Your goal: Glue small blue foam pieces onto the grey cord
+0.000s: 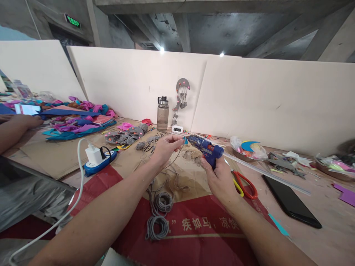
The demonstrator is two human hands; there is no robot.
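The right hand [220, 177] is wrapped around the handle of a blue glue gun [206, 147], its nozzle pointing left at a small teal piece [185, 140] pinched in the left hand [166, 147] above the table. A gray cord [173, 159] hangs from that pinch. Two cord coils [159, 214] lie on red cardboard [199, 225] printed "疾如马".

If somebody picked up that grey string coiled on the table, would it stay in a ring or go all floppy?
Probably floppy: the grey cord lies in loose, uneven loops on the red sheet, and the strand rising to the left hand sags and bends. It looks thin, so likely light. The coils would likely unwind and tangle if lifted.
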